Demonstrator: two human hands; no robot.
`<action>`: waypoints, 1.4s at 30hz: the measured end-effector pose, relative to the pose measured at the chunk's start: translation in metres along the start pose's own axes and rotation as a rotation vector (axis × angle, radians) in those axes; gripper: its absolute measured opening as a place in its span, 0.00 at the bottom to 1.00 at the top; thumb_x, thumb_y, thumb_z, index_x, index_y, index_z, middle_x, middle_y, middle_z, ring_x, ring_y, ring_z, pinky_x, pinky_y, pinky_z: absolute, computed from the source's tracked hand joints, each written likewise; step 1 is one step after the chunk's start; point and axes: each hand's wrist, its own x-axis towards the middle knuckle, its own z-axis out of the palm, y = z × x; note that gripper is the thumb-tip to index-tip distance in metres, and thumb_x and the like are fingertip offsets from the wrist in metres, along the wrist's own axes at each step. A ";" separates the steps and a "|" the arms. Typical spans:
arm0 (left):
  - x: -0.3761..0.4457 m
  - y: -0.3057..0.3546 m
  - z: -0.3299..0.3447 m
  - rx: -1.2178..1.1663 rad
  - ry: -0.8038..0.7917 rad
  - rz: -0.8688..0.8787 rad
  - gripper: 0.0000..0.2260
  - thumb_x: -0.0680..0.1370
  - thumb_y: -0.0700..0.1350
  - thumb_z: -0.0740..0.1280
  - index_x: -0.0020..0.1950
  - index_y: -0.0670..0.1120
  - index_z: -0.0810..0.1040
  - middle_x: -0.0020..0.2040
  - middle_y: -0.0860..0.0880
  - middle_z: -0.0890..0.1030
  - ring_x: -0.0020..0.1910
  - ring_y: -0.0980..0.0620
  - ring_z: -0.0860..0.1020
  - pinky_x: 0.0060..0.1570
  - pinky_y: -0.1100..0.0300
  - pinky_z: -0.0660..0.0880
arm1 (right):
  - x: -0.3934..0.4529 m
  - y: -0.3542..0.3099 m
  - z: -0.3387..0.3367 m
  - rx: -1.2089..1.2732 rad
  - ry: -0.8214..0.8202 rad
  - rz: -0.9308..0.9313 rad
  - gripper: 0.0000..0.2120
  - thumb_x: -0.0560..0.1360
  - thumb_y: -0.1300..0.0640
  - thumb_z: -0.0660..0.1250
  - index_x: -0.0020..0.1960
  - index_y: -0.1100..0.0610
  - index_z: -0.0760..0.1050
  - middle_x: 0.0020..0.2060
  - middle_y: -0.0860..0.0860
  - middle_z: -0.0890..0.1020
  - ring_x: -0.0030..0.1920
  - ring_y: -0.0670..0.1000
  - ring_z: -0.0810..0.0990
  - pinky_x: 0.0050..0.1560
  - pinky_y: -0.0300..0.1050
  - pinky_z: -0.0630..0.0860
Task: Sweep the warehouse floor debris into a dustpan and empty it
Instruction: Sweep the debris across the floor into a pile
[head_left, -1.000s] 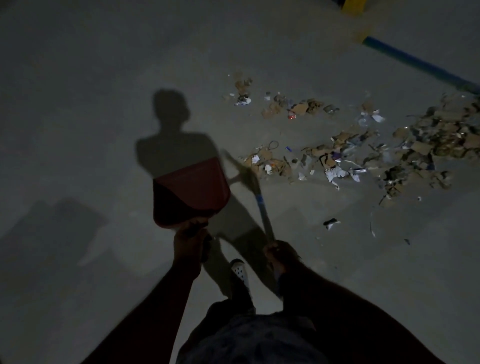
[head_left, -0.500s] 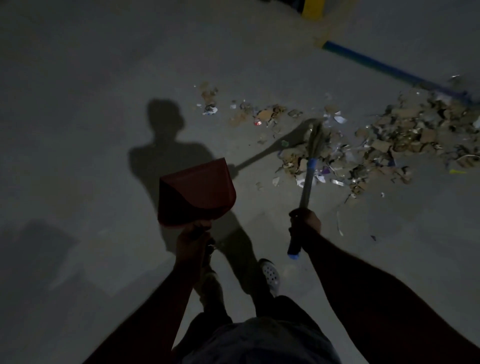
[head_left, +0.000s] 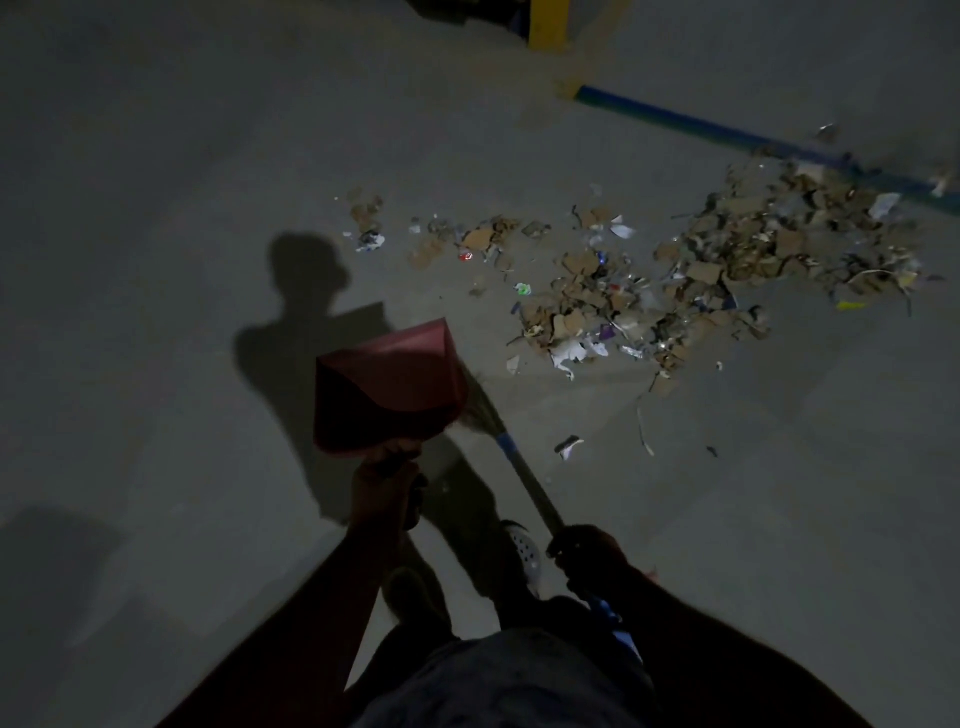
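Observation:
A red dustpan (head_left: 389, 384) hangs above the grey floor, held by its handle in my left hand (head_left: 387, 491). My right hand (head_left: 587, 553) grips the dark handle of a broom (head_left: 524, 470) with a blue band. The broom's bristles (head_left: 480, 405) lie just right of the dustpan, partly hidden behind it. A spread of cardboard scraps, paper and plastic bits, the debris (head_left: 675, 280), lies on the floor ahead and to the right, thickest at the far right.
A blue floor line (head_left: 727, 132) runs along the back right, ending by a yellow post (head_left: 548, 23). A few stray scraps (head_left: 569, 447) lie nearer my feet. My white shoe (head_left: 522, 548) shows below the broom. My shadow falls on the floor to the left.
The broom has swung back from the debris pile toward me, and its bristles now lie beside the dustpan. The scraps look more gathered. My left hand keeps holding the dustpan.

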 end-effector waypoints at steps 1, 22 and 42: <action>-0.002 0.002 0.001 -0.004 -0.008 0.014 0.08 0.80 0.32 0.64 0.51 0.43 0.80 0.34 0.39 0.75 0.22 0.51 0.67 0.23 0.63 0.62 | 0.001 0.001 -0.004 0.077 0.010 0.026 0.09 0.76 0.68 0.65 0.41 0.63 0.84 0.29 0.56 0.81 0.23 0.51 0.77 0.25 0.40 0.72; 0.043 0.023 -0.073 -0.162 0.052 0.057 0.11 0.80 0.31 0.64 0.43 0.43 0.80 0.27 0.50 0.79 0.25 0.51 0.72 0.32 0.60 0.66 | 0.044 -0.154 0.030 0.490 0.306 -0.224 0.10 0.73 0.70 0.62 0.47 0.62 0.81 0.28 0.58 0.76 0.25 0.55 0.76 0.31 0.47 0.73; 0.204 0.089 -0.352 -0.356 0.197 0.052 0.09 0.80 0.31 0.63 0.53 0.41 0.80 0.33 0.41 0.77 0.22 0.51 0.68 0.24 0.64 0.63 | 0.062 -0.387 0.351 -0.227 -0.074 -0.370 0.06 0.77 0.56 0.65 0.45 0.48 0.80 0.44 0.57 0.84 0.38 0.58 0.84 0.37 0.47 0.81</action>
